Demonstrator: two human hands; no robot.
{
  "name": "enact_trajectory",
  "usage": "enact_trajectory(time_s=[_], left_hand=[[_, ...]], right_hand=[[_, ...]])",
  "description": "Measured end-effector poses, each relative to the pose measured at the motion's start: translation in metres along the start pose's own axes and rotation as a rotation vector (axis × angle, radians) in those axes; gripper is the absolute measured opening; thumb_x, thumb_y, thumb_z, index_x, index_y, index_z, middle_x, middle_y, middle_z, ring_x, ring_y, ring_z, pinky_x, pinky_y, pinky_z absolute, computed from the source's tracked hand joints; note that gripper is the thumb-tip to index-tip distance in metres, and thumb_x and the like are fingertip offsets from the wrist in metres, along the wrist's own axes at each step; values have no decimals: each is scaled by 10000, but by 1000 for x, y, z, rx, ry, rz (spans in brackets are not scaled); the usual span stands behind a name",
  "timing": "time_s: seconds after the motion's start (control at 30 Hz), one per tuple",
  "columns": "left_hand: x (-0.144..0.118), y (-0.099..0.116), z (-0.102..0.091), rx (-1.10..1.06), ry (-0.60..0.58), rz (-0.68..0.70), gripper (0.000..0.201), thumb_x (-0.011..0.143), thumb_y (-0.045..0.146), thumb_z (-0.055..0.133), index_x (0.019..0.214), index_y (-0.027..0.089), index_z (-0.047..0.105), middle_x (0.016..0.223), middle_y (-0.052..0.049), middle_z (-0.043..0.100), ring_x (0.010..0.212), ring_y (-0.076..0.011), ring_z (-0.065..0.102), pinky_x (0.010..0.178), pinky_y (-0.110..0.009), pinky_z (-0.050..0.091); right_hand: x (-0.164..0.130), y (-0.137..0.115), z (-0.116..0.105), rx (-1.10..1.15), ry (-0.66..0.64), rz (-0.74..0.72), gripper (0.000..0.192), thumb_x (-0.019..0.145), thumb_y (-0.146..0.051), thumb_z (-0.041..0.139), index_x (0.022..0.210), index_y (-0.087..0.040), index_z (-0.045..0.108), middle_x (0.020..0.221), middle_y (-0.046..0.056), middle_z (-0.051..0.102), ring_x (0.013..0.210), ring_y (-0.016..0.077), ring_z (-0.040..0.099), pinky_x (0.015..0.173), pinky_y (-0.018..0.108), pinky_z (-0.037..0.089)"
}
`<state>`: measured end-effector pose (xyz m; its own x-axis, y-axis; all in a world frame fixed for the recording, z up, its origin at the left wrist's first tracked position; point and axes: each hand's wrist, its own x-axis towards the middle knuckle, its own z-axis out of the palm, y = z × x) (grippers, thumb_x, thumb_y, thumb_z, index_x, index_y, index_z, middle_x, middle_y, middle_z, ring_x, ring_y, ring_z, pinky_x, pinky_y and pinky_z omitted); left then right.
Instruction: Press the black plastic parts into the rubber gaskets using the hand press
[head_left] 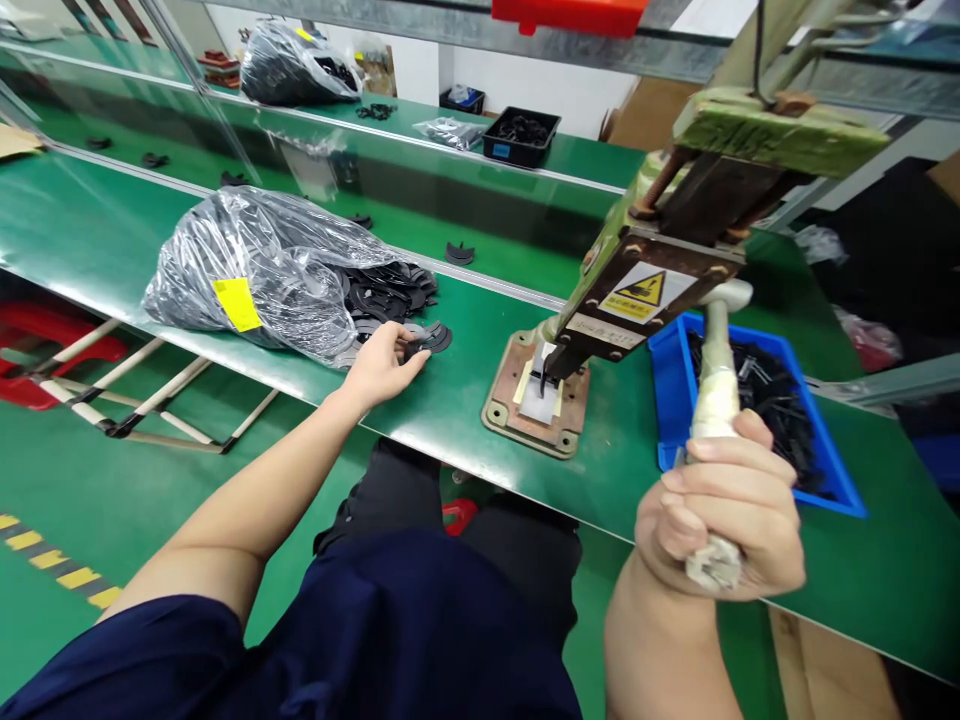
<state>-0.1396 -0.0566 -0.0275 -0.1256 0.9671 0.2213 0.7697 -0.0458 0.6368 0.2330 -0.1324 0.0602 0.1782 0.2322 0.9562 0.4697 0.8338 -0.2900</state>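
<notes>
My right hand is wrapped round the cloth- or tape-covered lever handle of a green hand press. At the mouth of a clear plastic bag, my left hand has its thumb and fingers closed on a black curved plastic part, partly hidden by the fingers. More black curved parts spill from the bag beside that hand. Under the press ram, a small black piece sits on the fixture of the press base.
Right of the press stands a blue bin of black parts. Single black curved parts lie on the green strip behind the bench. Farther back are a black tray and another filled bag. A metal shelf edge crosses overhead.
</notes>
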Motion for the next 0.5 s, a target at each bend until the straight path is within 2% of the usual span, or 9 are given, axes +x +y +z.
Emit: enact_trajectory(time_s=[0.1,0.17,0.27,0.33,0.4,0.5], left_hand=[[4,9,5,-98,-128,33,236,959,391,665,1119,217,674,951,-47,757,801,-207,707,783,-343,567],[8,16,8,-60,-215,158,174,948,332,653,1056,214,721,971,-55,765,844,-214,711,824,-349,558],[17,28,17,16,-308,361,180,937,286,643,1038,202,766,1009,-81,754,922,-229,706,882,-354,539],[20,38,27,23,-364,417,185,931,292,654,1027,198,781,985,-82,740,904,-224,695,867,-343,526],[21,48,40,-18,-429,389,171,927,333,681,975,203,780,925,-60,730,835,-206,676,802,-320,503],[19,58,60,-142,-489,223,288,939,465,687,821,204,714,749,-6,669,695,-172,601,667,-293,427]], right_hand=[[1,-2,-1,4,-4,0,476,912,-485,732,595,-222,494,617,-51,605,780,142,692,1072,566,561],[1,-3,-2,-1,-33,3,448,919,-458,724,607,-224,502,627,-51,612,795,145,692,1084,578,558],[2,-3,-4,-5,-54,-12,417,929,-428,707,624,-222,511,635,-49,618,810,147,693,1089,583,560],[2,-2,-4,-4,-55,-24,411,931,-425,703,629,-221,513,638,-48,618,809,147,692,1086,580,563],[2,-2,-4,-7,-49,-24,408,934,-424,699,631,-223,514,639,-48,614,805,147,691,1083,580,564],[2,-3,-4,-13,-53,-19,401,936,-423,696,635,-229,514,642,-51,605,800,146,689,1083,583,567]])
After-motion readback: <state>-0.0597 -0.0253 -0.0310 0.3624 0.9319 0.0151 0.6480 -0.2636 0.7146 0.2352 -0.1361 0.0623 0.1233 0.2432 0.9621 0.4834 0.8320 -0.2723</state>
